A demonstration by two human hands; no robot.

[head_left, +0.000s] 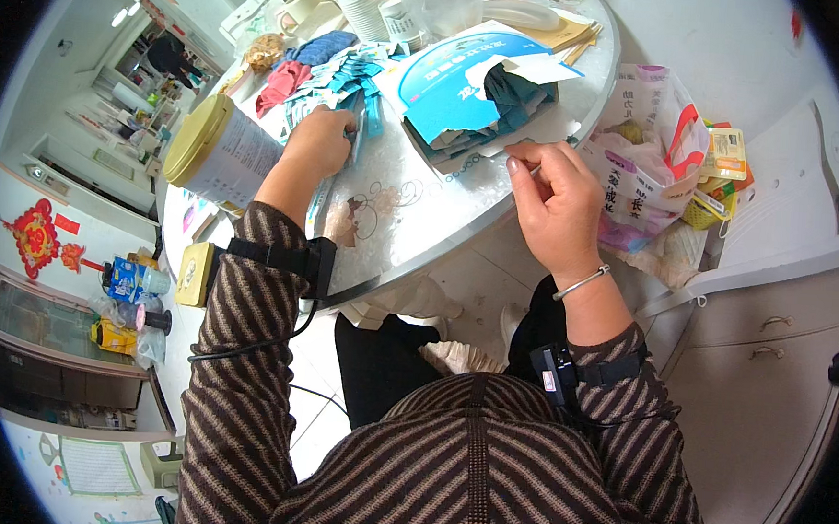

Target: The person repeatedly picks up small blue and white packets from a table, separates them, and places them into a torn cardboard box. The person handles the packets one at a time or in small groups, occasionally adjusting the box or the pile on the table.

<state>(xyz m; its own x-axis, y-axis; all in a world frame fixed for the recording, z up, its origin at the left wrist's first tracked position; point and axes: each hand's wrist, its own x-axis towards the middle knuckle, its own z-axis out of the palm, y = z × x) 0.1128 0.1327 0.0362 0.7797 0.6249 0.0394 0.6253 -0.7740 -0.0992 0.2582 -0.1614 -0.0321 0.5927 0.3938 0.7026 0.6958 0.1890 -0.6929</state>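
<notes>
A heap of blue-and-white sachets (pixel 345 70) lies on the round table (pixel 421 240). My left hand (pixel 319 140) is at the near edge of that heap, fingers curled down; whether they grip a sachet is hidden. Right of the heap sits a torn-open blue-and-white cardboard box (pixel 444 98), with teal packets (pixel 512 98) showing through the opening. My right hand (pixel 557 187) hovers at the table's edge, just right of the box's near corner. Its thumb and forefinger are drawn together, and I cannot make out anything between them.
A tin with a gold lid (pixel 200 140) stands left of my left forearm. Behind the heap are stacked paper cups (pixel 359 6), a red cloth (pixel 282 88) and a blue cloth (pixel 324 47). A filled plastic bag (pixel 641 167) stands right of the table. A person (pixel 169 56) is far off.
</notes>
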